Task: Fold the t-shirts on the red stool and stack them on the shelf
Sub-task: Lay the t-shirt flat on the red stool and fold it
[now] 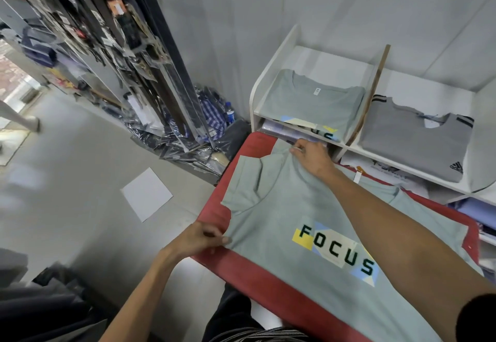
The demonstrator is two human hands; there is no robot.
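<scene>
Left hand [200,238] pinches the side edge of the green FOCUS t-shirt [308,207]; right hand [312,155] grips its collar area. Shirt lies print-up, spread flat on the red stool [249,266]. White shelf [271,65] just beyond holds a folded matching t-shirt [311,100].

T-shirt [281,207] on stool [257,269], shelf [357,151] behind.

Clothing shop, back corner. Folded t-shirts [311,100] laid out in white shelf [268,83] compartments. Plastic-wrapped shirts [193,126] piled on floor against wall. Packaged goods hung on display rack [128,32] at left. Retail stock seen throughout.
</scene>
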